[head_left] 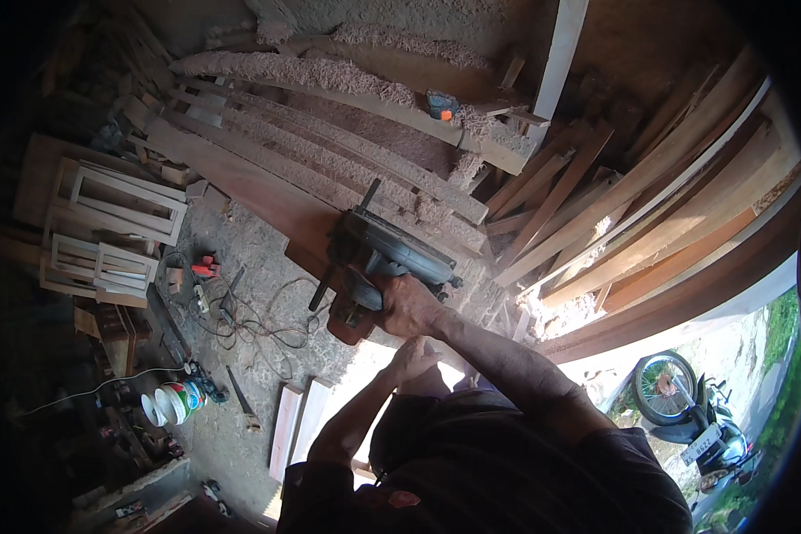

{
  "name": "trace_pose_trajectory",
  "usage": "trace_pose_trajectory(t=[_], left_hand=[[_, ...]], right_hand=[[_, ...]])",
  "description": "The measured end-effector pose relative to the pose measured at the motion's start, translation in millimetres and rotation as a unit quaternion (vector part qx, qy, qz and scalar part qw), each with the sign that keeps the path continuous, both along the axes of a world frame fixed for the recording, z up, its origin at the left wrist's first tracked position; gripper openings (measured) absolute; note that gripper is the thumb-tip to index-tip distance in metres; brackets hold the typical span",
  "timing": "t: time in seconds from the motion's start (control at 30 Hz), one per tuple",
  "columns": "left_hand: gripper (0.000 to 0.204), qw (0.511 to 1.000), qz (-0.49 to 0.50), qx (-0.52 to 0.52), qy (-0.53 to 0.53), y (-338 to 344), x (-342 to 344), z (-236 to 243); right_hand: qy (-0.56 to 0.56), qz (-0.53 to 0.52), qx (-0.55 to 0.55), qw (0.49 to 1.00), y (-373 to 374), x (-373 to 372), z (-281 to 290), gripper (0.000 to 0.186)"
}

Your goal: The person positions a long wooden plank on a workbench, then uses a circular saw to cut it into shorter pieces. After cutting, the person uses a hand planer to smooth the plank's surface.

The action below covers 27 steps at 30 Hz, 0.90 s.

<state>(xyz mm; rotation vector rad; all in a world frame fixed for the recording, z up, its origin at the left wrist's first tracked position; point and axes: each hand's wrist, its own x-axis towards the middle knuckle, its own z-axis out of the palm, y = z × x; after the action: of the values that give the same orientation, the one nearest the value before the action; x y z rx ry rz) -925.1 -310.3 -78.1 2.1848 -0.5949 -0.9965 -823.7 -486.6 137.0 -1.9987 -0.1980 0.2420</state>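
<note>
Sawdust and curled shavings (329, 76) lie thick over the stacked planks at twelve o'clock, and just below them, near the middle of the view, sits the dark grey, round-guarded handheld circular saw (378, 258) on a long reddish-brown wooden board (258, 191) that runs from ten o'clock down toward the centre. The right hand (408, 304) is clenched around the saw's rear handle at the tool's five o'clock side, knuckles up, forearm reaching in from the lower right. The left hand (412, 359) hovers just beneath it at six o'clock, fingers loosely curled; whether it touches the board's end or grips anything cannot be told from this angle. The saw looks heavy and rigid, a metal-and-plastic body that will want a firm, full-fist hold on the rear handle, with a second hand best placed on the front knob rather than near the blade guard. Its black cord (267, 334) trails off at eight o'clock across the dusty floor. The board appears stiff, long and fairly weighty, likely to tip at its free end unless pressed flat. Pale wooden frames (120, 200) stand at nine o'clock, a white plastic tub (176, 400) at seven o'clock, and a parked motorcycle (685, 414) at four o'clock.
</note>
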Motion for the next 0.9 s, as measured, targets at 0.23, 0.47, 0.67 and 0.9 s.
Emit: trace_pose_trajectory(t=[0.23, 0.47, 0.67, 0.9], left_hand=[[0.047, 0.988, -0.048, -0.141, 0.034, -43.8, 15.7, -32.7], [0.041, 0.968, -0.113, -0.224, -0.006, -53.9, -1.9, -21.5], [0.034, 0.965, -0.046, -0.248, 0.063, -36.8, -4.4, 31.6], [0.013, 0.958, 0.133, -0.205, 0.152, 16.7, 5.9, 71.2]], right_hand=[[-0.01, -0.001, -0.038, 0.999, 17.7, 35.6, -13.0, 0.046], [-0.011, 0.004, -0.039, 0.999, 41.0, 64.3, -30.4, 0.063], [0.008, 0.024, -0.026, 0.999, 43.5, 79.1, -16.4, 0.073], [0.062, 0.013, 0.012, 0.998, 49.6, 99.2, 10.0, 0.058]])
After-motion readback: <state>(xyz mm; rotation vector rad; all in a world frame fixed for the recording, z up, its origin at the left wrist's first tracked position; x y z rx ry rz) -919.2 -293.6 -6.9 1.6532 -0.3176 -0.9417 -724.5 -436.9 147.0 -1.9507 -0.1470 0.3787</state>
